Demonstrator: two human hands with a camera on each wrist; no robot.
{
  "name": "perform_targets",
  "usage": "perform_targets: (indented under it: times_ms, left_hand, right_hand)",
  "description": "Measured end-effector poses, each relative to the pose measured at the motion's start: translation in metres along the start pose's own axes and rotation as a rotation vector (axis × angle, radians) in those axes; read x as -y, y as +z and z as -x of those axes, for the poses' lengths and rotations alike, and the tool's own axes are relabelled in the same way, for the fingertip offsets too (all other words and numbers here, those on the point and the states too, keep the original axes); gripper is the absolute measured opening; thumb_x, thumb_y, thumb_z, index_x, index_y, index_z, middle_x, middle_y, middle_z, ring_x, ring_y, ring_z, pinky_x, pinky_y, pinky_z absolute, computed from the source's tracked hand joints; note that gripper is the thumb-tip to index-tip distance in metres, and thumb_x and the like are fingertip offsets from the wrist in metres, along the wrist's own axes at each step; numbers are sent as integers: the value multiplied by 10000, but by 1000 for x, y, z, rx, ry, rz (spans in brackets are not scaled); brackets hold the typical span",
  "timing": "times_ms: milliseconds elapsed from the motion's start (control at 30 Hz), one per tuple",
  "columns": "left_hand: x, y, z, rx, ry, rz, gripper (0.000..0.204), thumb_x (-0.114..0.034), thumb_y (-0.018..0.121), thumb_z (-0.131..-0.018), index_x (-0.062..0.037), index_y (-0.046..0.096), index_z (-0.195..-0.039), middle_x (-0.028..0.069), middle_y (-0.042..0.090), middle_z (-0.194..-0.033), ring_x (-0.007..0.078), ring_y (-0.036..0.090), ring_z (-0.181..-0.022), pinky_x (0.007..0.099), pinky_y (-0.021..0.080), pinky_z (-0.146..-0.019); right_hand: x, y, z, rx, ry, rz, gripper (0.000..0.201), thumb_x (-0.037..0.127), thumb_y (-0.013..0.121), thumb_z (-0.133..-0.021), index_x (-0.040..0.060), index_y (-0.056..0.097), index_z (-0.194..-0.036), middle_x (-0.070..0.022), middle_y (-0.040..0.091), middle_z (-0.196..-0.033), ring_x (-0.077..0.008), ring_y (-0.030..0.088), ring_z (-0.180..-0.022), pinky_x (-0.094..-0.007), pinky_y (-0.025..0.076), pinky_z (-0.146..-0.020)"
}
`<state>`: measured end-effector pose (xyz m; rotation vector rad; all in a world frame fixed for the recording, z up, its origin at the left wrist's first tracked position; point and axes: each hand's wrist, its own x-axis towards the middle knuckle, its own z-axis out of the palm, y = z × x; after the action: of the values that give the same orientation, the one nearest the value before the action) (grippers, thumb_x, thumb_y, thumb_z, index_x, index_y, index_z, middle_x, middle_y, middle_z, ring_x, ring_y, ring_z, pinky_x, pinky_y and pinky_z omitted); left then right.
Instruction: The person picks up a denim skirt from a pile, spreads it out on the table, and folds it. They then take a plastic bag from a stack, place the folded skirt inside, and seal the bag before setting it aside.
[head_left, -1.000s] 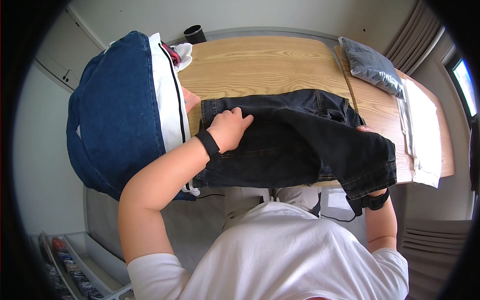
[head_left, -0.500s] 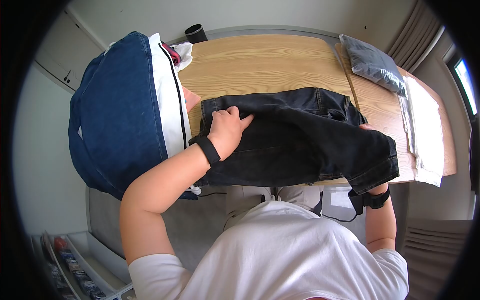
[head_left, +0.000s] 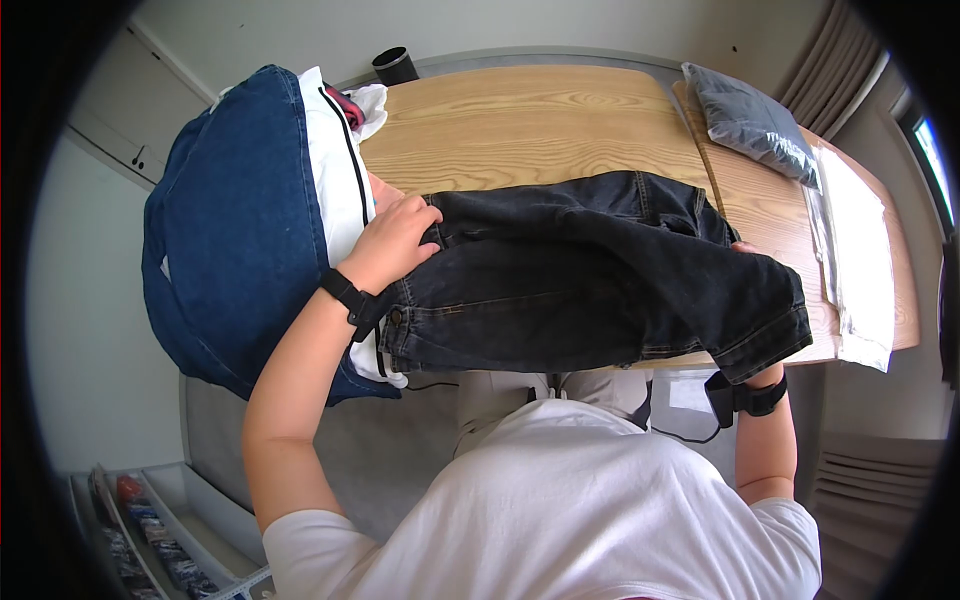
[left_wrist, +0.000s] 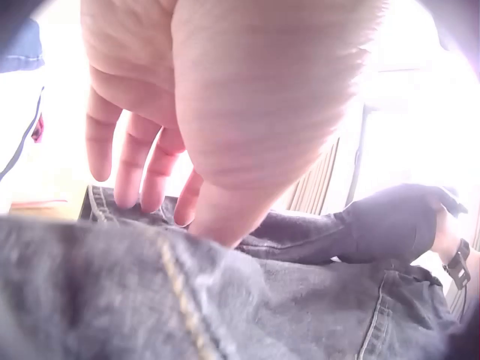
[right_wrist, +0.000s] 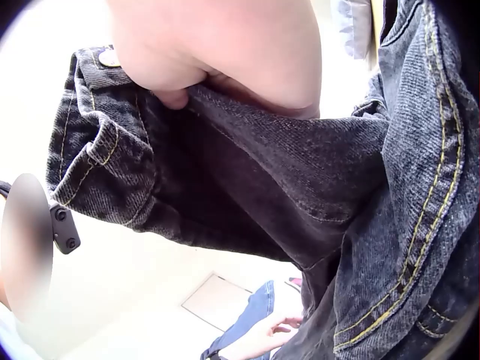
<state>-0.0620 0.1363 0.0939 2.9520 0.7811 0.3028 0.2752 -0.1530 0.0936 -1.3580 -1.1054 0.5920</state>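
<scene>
A black denim jacket (head_left: 560, 280) with tan stitching lies across the table's near side, its hem to the left and one sleeve folded toward the right. My left hand (head_left: 395, 240) rests at the hem, fingertips on the cloth near the far corner. In the left wrist view its fingers (left_wrist: 131, 161) reach down fairly straight, and the thumb's tip is hidden behind a denim fold. Under the sleeve end, my right hand (right_wrist: 217, 52) grips the jacket, with the cloth bunched between thumb and fingers. From the head, only a bit of that hand shows past the sleeve.
A blue denim piece (head_left: 240, 220) and white clothing form a big pile on the left. On the wooden table (head_left: 530, 110), a plastic-bagged dark garment (head_left: 750, 120) lies at the far right, beside a white package (head_left: 855, 260). A bin (head_left: 395, 66) stands behind; a compartmented tray (head_left: 200, 520) sits low left.
My left hand has moved left from the middle of the cloth to the hem, uncovering a button there. My right hand keeps its grip under the sleeve.
</scene>
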Motion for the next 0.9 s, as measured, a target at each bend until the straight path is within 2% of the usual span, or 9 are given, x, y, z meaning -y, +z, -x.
perform_targets:
  times_ms: [167, 267, 433, 567, 667, 733, 767, 833, 900]
  left_hand:
    - [9, 12, -5, 90, 8, 52, 349, -122, 759, -722, -51, 588, -1018, 102, 577, -1006, 300, 554, -1014, 381, 456, -871]
    - [6, 13, -8, 71, 43, 53, 340, -111, 755, -720, -49, 585, -1007, 99, 575, -996, 304, 555, -1001, 382, 456, -876]
    - [11, 20, -11, 137, 32, 101, 276, -95, 758, -702, -57, 585, -912, 93, 579, -934, 291, 572, -967, 380, 472, -836]
    - [19, 23, -12, 210, -32, 225, 257, -83, 744, -712, -53, 562, -891, 95, 574, -909, 290, 570, -922, 392, 468, -802]
    - [11, 10, -12, 148, -22, 298, 238, -30, 708, -701, -50, 530, -856, 97, 548, -863, 290, 557, -873, 401, 457, -759]
    - [-3, -7, -11, -93, 111, 44, 237, 24, 669, -670, -48, 497, -815, 94, 516, -822, 290, 545, -843, 405, 449, -726]
    - [-9, -11, -10, -133, 167, -12, 228, 56, 624, -657, -46, 481, -803, 90, 503, -809, 291, 540, -837, 399, 452, -717]
    - [-6, -1, -5, -101, 232, -47, 205, 58, 609, -668, -46, 490, -799, 88, 506, -808, 293, 539, -837, 395, 456, -717]
    - [-4, 5, 0, -72, 296, -86, 184, 60, 595, -679, -46, 499, -795, 86, 508, -807, 295, 538, -836, 391, 461, -718]
  right_hand:
    - [-4, 0, 0, -1, 7, -93, 441, 55, 670, -852, 20, 490, -1253, -80, 565, -1182, -157, 548, -1070, -272, 434, -971]
    - [-4, -2, 1, 15, -48, 59, 520, 30, 690, -847, 27, 444, -1305, -84, 560, -1215, -154, 551, -1095, -274, 439, -985]
    - [-10, -3, 1, 11, 76, -258, 523, 37, 692, -845, 30, 444, -1305, -79, 560, -1213, -156, 547, -1105, -284, 438, -993]
    - [-10, -4, 1, 25, 67, -204, 518, 35, 685, -850, 28, 443, -1307, -80, 558, -1221, -159, 547, -1112, -286, 439, -994]
    - [-7, -4, 2, 3, -38, 54, 506, 34, 677, -855, 30, 445, -1305, -83, 554, -1235, -160, 545, -1120, -285, 443, -990]
    - [-3, -4, 2, -4, -124, 217, 500, 36, 670, -859, 30, 445, -1306, -86, 553, -1244, -163, 549, -1119, -289, 444, -991]
    - [-5, -5, 3, -6, -121, 216, 500, 36, 670, -859, 30, 445, -1306, -86, 553, -1244, -163, 549, -1119, -289, 444, -991]
    - [-7, -10, 5, -34, 58, -170, 472, 31, 670, -853, 24, 462, -1277, -95, 587, -1194, -167, 573, -1082, -291, 459, -965]
    - [-1, -7, 5, 3, 59, -157, 370, 29, 648, -863, 7, 515, -1207, -97, 601, -1141, -179, 589, -1037, -283, 472, -935]
